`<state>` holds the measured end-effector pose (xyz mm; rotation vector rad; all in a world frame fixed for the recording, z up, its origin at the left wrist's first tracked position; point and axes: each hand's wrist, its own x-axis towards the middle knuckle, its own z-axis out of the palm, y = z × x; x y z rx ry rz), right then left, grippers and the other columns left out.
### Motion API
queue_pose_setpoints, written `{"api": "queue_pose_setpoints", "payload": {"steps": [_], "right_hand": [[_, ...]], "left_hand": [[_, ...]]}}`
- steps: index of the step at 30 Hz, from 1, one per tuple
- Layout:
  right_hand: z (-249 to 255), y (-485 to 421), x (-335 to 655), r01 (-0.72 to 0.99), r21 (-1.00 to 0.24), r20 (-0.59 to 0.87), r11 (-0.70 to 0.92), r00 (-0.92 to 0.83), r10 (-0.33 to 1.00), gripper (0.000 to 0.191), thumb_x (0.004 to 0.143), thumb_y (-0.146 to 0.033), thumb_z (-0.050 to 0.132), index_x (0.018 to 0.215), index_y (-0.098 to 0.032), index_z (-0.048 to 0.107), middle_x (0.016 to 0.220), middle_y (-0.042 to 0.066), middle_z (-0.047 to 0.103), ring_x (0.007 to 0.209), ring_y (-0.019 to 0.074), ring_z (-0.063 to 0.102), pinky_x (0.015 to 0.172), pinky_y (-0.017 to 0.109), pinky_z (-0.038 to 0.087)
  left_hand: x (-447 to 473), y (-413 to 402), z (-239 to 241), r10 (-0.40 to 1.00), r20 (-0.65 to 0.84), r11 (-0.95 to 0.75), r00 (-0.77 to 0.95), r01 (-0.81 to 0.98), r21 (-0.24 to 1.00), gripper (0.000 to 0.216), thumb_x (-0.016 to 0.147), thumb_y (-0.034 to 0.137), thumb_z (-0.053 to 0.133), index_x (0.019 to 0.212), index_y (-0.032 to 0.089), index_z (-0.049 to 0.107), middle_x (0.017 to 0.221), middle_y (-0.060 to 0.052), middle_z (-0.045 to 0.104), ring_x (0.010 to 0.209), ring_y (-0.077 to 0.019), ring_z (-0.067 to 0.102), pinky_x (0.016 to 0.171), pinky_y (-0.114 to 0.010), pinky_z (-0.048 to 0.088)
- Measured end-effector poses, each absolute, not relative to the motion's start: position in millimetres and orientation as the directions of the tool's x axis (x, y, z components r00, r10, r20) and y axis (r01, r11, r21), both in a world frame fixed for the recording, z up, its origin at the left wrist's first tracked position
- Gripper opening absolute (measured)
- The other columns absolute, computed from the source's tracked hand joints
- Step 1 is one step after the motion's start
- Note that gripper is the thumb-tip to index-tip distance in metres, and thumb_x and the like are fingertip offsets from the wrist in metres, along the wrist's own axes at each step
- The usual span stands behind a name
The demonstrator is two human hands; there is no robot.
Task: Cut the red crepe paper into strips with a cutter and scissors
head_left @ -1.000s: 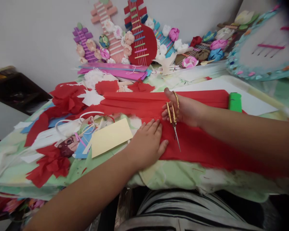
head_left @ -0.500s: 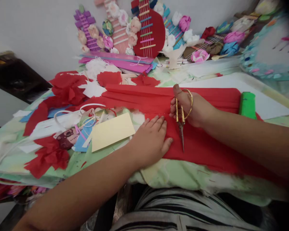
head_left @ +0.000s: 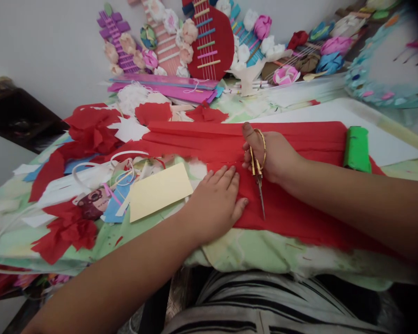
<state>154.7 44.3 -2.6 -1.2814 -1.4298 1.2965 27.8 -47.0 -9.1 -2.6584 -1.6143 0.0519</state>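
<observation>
Red sheet: on the cloth-covered bench, right in front of the person, running left to right; flat, thin-looking, lightly creased; far right end lost beneath the right forearm and in shadow.
Cut so far: no slit visible at the scissor tips; sheet appears whole there — judged early on this piece.
Uncut: the broad red area right of the left hand, as far as it shows; the part under the palm cannot be checked.
Left hand: palm down at the sheet's left end, fingers extended and slightly spread, gripping nothing.
Right hand: fingers curled round the handles of gold scissors, thumb raised; blades look together, pointing toward the person, above the red.
Folded red length: just behind the sheet; whether the two join, cannot tell.
Green block: at the folded length's right end.
Yellow card: just left of the left hand.
Red scraps: crumpled, ragged, well left of the sheet — probably earlier offcuts.
Model instruments: against the wall, paper flowers among them.
</observation>
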Motion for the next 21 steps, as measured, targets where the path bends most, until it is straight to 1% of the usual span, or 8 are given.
{"api": "queue_pose_setpoints", "payload": {"steps": [8,12,16,21], "right_hand": [[-1.7,43.8,155.4,0.129,-0.989,-0.083,-0.067,-0.129,0.988,0.049,0.066,-0.068,0.048,0.061,-0.019,0.045,0.044,-0.001,0.046,0.039,0.0118,0.047,0.036,0.024,0.034],[-0.8,42.1,155.3,0.125,-0.991,-0.071,-0.054,-0.135,0.988,0.048,0.066,-0.066,0.05,0.059,-0.019,0.044,0.043,-0.002,0.045,0.038,0.0113,0.046,0.036,0.024,0.034],[-1.4,42.0,154.8,0.125,-0.991,-0.058,-0.043,-0.118,0.991,0.05,0.065,-0.067,0.05,0.058,-0.018,0.044,0.043,-0.002,0.044,0.036,0.0102,0.046,0.036,0.022,0.033],[1.8,42.3,154.8,0.079,-0.991,-0.118,-0.112,-0.079,0.99,0.051,0.065,-0.068,0.049,0.06,-0.018,0.044,0.043,-0.002,0.044,0.036,0.0107,0.046,0.034,0.022,0.033]], "left_hand": [[27.7,-47.4,-8.1,0.892,-0.028,-0.453,0.452,0.89,-0.047,0.056,0.091,0.04,0.027,0.133,0.004,0.034,0.14,-0.015,0.029,0.129,-0.026,0.026,0.106,-0.04,0.022],[28.6,-47.8,-7.2,0.897,-0.044,-0.441,0.439,0.897,-0.045,0.056,0.091,0.04,0.028,0.133,0.004,0.034,0.14,-0.015,0.028,0.129,-0.0258,0.025,0.106,-0.04,0.022],[28.5,-46.8,-7.0,0.894,-0.027,-0.448,0.448,0.893,-0.046,0.055,0.091,0.04,0.028,0.133,0.004,0.035,0.14,-0.015,0.028,0.129,-0.0263,0.025,0.105,-0.04,0.022],[28.0,-47.0,-8.7,0.896,-0.033,-0.443,0.442,0.895,-0.049,0.055,0.091,0.04,0.028,0.133,0.004,0.035,0.14,-0.015,0.028,0.129,-0.0264,0.026,0.105,-0.04,0.023]]}}
